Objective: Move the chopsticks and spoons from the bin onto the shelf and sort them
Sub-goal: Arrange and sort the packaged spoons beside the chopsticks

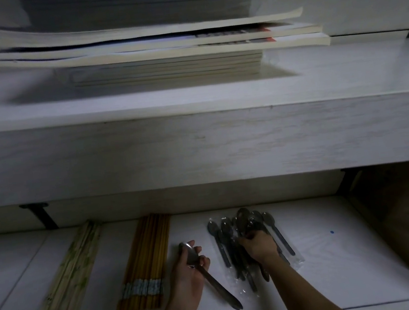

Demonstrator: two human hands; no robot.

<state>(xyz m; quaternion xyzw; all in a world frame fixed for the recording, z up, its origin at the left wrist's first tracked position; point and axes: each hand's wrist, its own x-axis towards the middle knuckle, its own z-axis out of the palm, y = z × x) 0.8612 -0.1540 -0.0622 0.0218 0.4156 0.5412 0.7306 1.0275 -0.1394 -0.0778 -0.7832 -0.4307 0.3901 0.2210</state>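
Long grey metal spoon [209,276], bowl far, handle near-right, gripped by left hand [190,271] on white shelf [341,254]; right hand [258,248] clasped around dark plastic-wrapped spoons [244,230]. Yellow chopsticks [147,261] lie left.

At lower left of the frame, the pale chopsticks [70,276] are cream with small green markings, and the bundle of chopsticks beside them [146,264] is yellow-orange with a grey-and-white patterned band near its lower end. The spoons [248,242] right of centre are dark grey in clear wrapping. The shelf [343,266] is white with one small blue dot [331,232]; the books [159,54] above have cream edges with red and dark strips.
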